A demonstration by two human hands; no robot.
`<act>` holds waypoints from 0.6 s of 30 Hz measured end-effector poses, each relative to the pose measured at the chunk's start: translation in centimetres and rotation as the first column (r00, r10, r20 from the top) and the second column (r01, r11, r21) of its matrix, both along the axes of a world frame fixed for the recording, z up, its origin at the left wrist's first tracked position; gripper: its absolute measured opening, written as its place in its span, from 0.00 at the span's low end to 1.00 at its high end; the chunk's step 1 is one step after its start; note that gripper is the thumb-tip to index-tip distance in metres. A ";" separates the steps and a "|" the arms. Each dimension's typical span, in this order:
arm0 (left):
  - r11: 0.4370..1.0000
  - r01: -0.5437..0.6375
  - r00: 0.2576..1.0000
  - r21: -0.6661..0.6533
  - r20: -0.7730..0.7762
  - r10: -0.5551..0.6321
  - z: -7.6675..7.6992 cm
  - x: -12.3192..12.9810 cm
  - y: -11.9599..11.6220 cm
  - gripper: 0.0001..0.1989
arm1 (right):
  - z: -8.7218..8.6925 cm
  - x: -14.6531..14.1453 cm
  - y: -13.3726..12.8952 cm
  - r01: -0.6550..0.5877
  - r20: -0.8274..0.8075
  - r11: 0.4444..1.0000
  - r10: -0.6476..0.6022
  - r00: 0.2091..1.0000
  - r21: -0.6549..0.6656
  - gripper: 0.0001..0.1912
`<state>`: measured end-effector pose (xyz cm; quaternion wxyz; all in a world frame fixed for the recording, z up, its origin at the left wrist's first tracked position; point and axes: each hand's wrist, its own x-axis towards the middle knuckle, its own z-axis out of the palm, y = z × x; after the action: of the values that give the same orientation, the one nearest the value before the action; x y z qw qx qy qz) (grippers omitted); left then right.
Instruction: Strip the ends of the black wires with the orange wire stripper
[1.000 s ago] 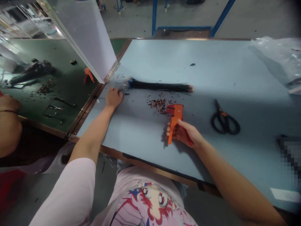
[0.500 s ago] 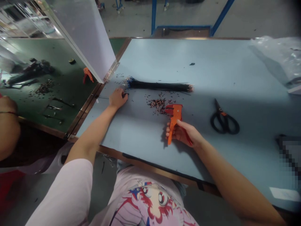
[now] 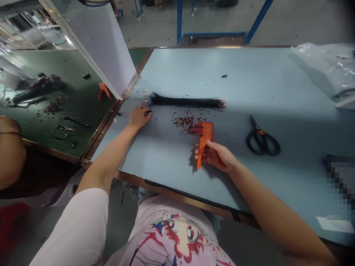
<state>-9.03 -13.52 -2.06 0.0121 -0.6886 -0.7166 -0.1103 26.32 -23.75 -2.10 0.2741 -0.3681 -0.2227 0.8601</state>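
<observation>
Hands are both down at the near side of the table [image 3: 249,74]. The left hand [image 3: 140,116] lies palm-down with its fingers curled over the end of a thin dark wire [image 3: 148,111]; whether they pinch it, I cannot tell. The right hand [image 3: 212,155] is closed around an orange wire stripper [image 3: 203,142], holding it just above the tabletop with its head pointing far.

Farther on, a small heap of copper-coloured wire clippings [image 3: 184,123] lies between the hands, just far of the stripper. Beyond it, a long bundle of black wires [image 3: 184,102] lies flat, its long axis running left to right, roughly along the table's far edge. Its fanned left end sits just far of the left hand, clearly nearer that hand than the right one; the right hand sits near of the bundle's right half.

Black-handled scissors [image 3: 259,129] lie to the right, well apart from the right hand. A clear plastic bag [image 3: 324,62] lies at the far right corner.
</observation>
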 end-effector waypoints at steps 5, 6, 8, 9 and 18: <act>0.997 -0.080 0.997 -0.025 -0.023 0.079 0.2 0.2 -0.6 0.17 | 0.0 0.0 0.0 -0.017 -0.006 0.999 0.017 1.000 0.031 0.14; 0.994 -0.108 0.994 -0.024 -0.028 0.107 0.3 0.0 -0.9 0.18 | 0.0 0.0 0.0 -0.018 -0.009 0.999 0.018 1.000 0.031 0.14; 0.988 -0.157 0.987 -0.012 -0.025 0.156 0.5 -0.6 -1.3 0.18 | 0.0 0.0 0.0 -0.018 -0.019 0.999 0.018 1.000 0.027 0.14; 0.984 -0.175 0.984 -0.009 -0.012 0.175 0.7 -1.0 -1.4 0.17 | -0.1 0.0 0.0 -0.020 -0.023 0.999 0.020 1.000 0.025 0.13; 0.960 -0.209 0.965 -0.187 0.117 0.233 2.1 -1.5 2.6 0.13 | -0.2 0.1 0.0 -0.014 -0.019 1.000 0.015 1.000 0.011 0.13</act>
<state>-10.53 -10.91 0.05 -0.0851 -0.5933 -0.7950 -0.0931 26.43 -23.70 -2.28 0.2719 -0.3569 -0.2275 0.8643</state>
